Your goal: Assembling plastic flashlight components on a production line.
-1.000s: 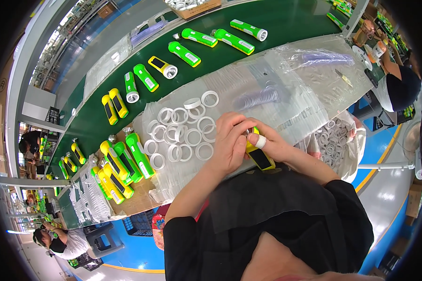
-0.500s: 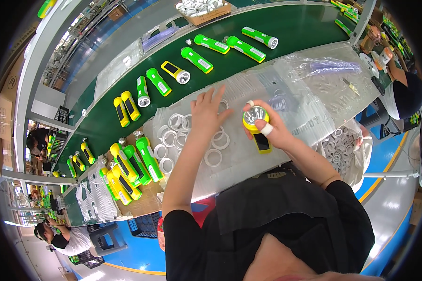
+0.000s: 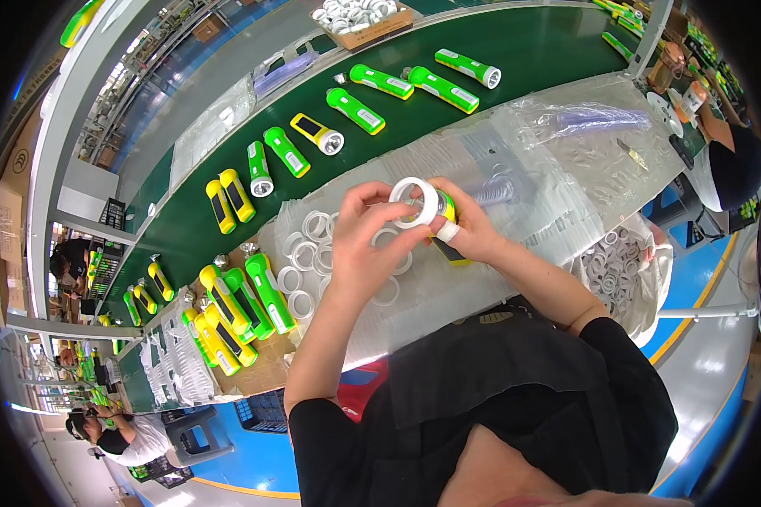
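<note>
Both hands meet above the desk [image 3: 516,279], which is covered in clear plastic sheeting. The left hand [image 3: 370,241] pinches a white plastic ring [image 3: 416,199] between thumb and fingers, pressing it against the round head of a yellow and green flashlight [image 3: 442,221] gripped in the right hand [image 3: 465,230]. Loose white rings [image 3: 309,241] lie flat on the sheeting just left of the hands. A cardboard box [image 3: 365,19] at the far edge holds more white rings. Glossy green and yellow flashlights [image 3: 380,82] lie on the dark green conveyor belt [image 3: 533,46].
</note>
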Action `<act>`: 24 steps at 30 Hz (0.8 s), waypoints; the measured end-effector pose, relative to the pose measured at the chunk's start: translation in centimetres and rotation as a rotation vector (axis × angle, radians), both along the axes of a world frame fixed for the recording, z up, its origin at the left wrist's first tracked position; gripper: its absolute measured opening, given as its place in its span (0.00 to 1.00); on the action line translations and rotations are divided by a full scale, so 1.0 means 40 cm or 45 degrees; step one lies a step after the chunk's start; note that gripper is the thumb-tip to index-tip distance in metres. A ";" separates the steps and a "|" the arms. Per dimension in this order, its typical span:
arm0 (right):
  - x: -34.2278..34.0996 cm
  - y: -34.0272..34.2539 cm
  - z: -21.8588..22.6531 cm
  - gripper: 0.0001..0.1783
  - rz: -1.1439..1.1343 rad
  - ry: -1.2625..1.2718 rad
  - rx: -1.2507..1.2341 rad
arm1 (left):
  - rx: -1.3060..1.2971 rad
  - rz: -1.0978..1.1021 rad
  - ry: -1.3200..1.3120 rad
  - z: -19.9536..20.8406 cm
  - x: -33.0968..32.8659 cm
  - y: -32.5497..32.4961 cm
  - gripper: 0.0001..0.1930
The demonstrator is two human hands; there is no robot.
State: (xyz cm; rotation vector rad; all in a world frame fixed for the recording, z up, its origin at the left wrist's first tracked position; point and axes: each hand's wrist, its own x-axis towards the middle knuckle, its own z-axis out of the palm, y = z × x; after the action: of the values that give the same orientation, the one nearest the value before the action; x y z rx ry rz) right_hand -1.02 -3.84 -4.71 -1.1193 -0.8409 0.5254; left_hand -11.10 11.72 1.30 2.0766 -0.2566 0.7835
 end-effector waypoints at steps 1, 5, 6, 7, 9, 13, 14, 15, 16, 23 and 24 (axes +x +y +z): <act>-0.004 0.006 -0.001 0.25 -0.033 -0.045 0.009 | 0.001 0.005 0.000 0.001 -0.001 0.001 0.15; 0.002 0.001 -0.009 0.24 0.058 -0.071 -0.015 | 0.132 -0.011 0.040 -0.006 -0.002 0.013 0.17; 0.002 -0.003 -0.005 0.25 0.103 -0.039 -0.024 | 0.150 -0.030 0.089 -0.007 -0.004 0.017 0.18; 0.003 -0.007 -0.003 0.25 0.147 -0.006 -0.033 | 0.150 -0.033 0.089 -0.005 -0.003 0.019 0.18; 0.010 -0.003 -0.011 0.27 0.051 -0.135 -0.017 | 0.194 -0.055 0.087 0.004 -0.002 0.019 0.18; 0.020 -0.007 0.020 0.31 -0.091 -0.253 0.196 | 0.278 -0.061 0.113 0.027 0.001 0.009 0.19; 0.036 -0.020 0.039 0.31 -0.093 -0.257 0.190 | 0.271 -0.073 0.141 0.034 0.001 0.004 0.20; 0.067 -0.047 0.064 0.30 -0.111 -0.612 0.063 | 0.264 -0.086 0.168 0.037 0.003 -0.002 0.20; 0.094 -0.073 0.089 0.30 -0.129 -0.963 -0.067 | 0.262 -0.092 0.166 0.034 0.009 -0.006 0.20; 0.152 -0.132 0.308 0.20 0.240 -1.299 -0.557 | 0.231 -0.174 0.128 -0.013 0.067 -0.075 0.22; 0.149 -0.125 0.334 0.19 0.309 -1.392 -0.721 | 0.184 -0.181 0.162 -0.023 0.073 -0.081 0.22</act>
State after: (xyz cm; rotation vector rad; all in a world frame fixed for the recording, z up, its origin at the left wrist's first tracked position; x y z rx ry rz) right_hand 4.92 -8.82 8.65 -1.8787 -1.8623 0.3232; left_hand -8.16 8.46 0.36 2.2059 -0.3958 0.5590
